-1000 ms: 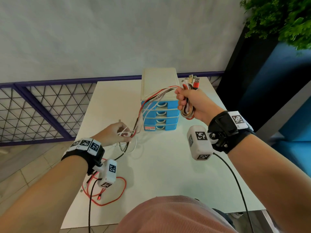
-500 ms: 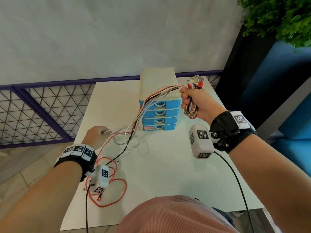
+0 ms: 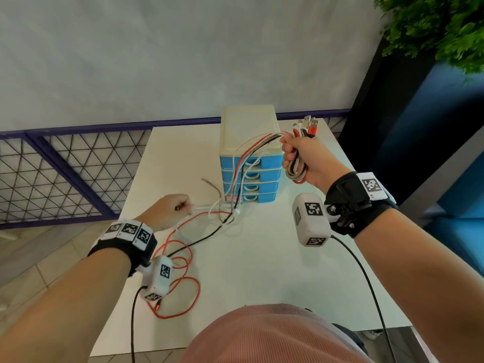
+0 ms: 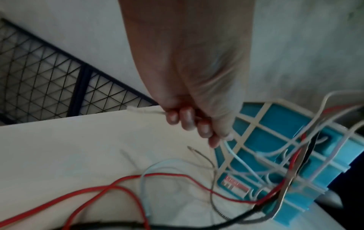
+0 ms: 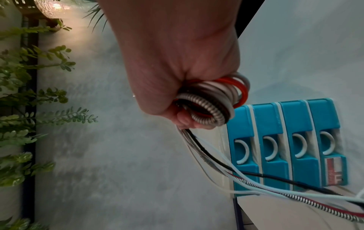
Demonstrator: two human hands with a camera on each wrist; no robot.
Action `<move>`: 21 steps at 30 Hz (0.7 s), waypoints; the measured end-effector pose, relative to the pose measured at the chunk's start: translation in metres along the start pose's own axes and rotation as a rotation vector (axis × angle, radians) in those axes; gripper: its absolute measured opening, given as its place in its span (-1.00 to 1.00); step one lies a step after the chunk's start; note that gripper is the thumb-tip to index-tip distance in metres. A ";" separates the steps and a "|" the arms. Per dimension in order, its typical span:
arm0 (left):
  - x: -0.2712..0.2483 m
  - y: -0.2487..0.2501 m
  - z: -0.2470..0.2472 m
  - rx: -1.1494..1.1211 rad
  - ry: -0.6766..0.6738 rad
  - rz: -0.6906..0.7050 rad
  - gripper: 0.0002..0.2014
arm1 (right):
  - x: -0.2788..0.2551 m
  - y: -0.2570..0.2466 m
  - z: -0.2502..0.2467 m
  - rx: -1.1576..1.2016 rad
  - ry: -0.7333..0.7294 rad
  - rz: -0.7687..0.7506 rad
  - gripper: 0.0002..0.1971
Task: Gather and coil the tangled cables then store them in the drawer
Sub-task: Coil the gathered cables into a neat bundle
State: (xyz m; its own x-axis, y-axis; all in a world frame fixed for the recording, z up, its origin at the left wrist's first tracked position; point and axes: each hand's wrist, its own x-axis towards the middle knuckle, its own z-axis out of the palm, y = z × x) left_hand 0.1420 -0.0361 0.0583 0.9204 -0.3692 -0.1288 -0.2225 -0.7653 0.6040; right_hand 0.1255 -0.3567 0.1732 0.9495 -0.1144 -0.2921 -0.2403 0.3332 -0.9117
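Observation:
My right hand is raised beside the drawer unit and grips a coil of cables, red, white and braided, with USB plugs sticking up above the fist. The right wrist view shows the coil wrapped through the fingers. Loose strands run from that fist down across the blue drawer fronts to the table. My left hand, low on the left, pinches a white cable in its curled fingers. A red cable lies looped on the table. All the drawers are closed.
The white table ends close to my left forearm, with floor below. A purple mesh railing runs behind and to the left. A dark planter with a green plant stands at the right. The wrist camera wire hangs over the table.
My left hand swung out to the left pulling a white cable, then came back a little toward the drawers. The right hand keeps its hold on the coil, almost still.

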 end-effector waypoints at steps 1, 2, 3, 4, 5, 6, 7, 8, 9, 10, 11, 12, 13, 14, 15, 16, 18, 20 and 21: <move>-0.001 -0.008 0.001 0.060 -0.037 -0.007 -0.75 | 0.000 -0.002 -0.002 0.011 0.010 0.000 -0.87; -0.003 -0.014 0.003 0.107 -0.066 -0.024 -0.75 | 0.001 -0.003 -0.003 0.020 0.017 0.000 -0.87; -0.005 -0.019 0.005 0.154 -0.096 -0.048 -0.75 | 0.000 -0.003 -0.005 0.027 0.019 -0.001 -0.87; -0.006 -0.021 0.008 0.192 -0.121 -0.063 -0.74 | 0.000 -0.003 -0.005 0.029 0.014 -0.002 -0.87; -0.007 -0.022 0.011 0.227 -0.143 -0.075 -0.74 | -0.001 -0.001 -0.005 0.024 0.006 0.001 -0.87; -0.008 -0.020 0.014 0.250 -0.157 -0.085 -0.74 | -0.002 0.000 -0.003 0.015 -0.005 0.007 -0.87; -0.007 -0.018 0.017 0.254 -0.159 -0.104 -0.75 | -0.004 0.003 0.000 0.003 -0.019 0.014 -0.87; -0.006 -0.013 0.018 0.228 -0.142 -0.119 -0.78 | -0.005 0.005 0.002 -0.008 -0.033 0.022 -0.87; -0.004 -0.008 0.018 0.184 -0.111 -0.131 -0.81 | -0.006 0.006 0.004 -0.014 -0.049 0.030 -0.86; -0.003 -0.004 0.019 0.122 -0.071 -0.134 -0.85 | -0.007 0.007 0.007 -0.014 -0.064 0.036 -0.85; -0.001 0.002 0.020 0.049 -0.038 -0.132 -0.88 | -0.007 0.008 0.008 -0.015 -0.078 0.038 -0.84; 0.002 0.009 0.022 -0.026 -0.017 -0.124 -0.87 | -0.008 0.008 0.009 -0.018 -0.087 0.037 -0.84; 0.005 0.015 0.023 -0.109 -0.014 -0.145 -0.83 | -0.008 0.007 0.010 -0.024 -0.093 0.035 -0.84; 0.008 0.023 0.024 -0.212 -0.033 -0.192 -0.80 | -0.008 0.006 0.012 -0.028 -0.097 0.032 -0.85; 0.010 0.030 0.024 -0.300 -0.065 -0.269 -0.78 | -0.008 0.005 0.012 -0.032 -0.099 0.029 -0.85; 0.013 0.034 0.025 -0.354 -0.092 -0.338 -0.74 | -0.008 0.004 0.013 -0.034 -0.101 0.025 -0.86; 0.014 0.040 0.027 -0.266 -0.131 -0.377 -0.55 | -0.009 0.003 0.014 -0.039 -0.101 0.022 -0.86; 0.011 0.041 0.032 0.037 -0.071 -0.333 -0.35 | -0.010 0.003 0.015 -0.040 -0.101 0.024 -0.86; 0.007 0.042 0.034 0.176 -0.007 -0.305 -0.30 | -0.010 0.003 0.015 -0.039 -0.102 0.024 -0.86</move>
State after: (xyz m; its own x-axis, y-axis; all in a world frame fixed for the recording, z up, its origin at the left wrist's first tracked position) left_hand 0.1282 -0.0884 0.0561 0.9509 -0.1133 -0.2881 0.0094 -0.9197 0.3925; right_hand 0.1185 -0.3402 0.1778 0.9585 -0.0107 -0.2849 -0.2689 0.2981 -0.9159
